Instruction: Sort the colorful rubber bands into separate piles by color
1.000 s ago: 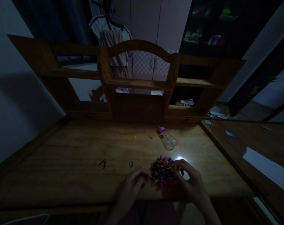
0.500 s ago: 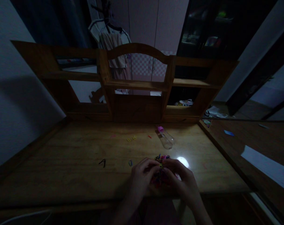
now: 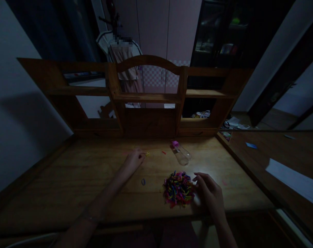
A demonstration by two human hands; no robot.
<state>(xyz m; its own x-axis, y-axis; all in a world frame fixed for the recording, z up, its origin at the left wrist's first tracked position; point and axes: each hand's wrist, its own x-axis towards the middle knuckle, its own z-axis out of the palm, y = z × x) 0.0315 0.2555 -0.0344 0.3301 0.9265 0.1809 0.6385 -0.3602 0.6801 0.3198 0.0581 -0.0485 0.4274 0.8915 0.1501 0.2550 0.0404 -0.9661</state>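
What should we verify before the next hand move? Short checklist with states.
1. Left hand at the yellow pieces: ok, fingertips close by.
2. Left-hand grip on a piece: cannot tell, too dark and small.
3. Right hand at the pile of coloured bands: ok, at its right edge.
4. Everything in one heap: not ok, blue-grey loop and red piece lie apart.
5. Clear bottle away from both hands: ok, beyond the pile.

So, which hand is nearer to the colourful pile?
Right. The right hand is at the right edge of the pile; the left hand is farther off, beyond and left of it.
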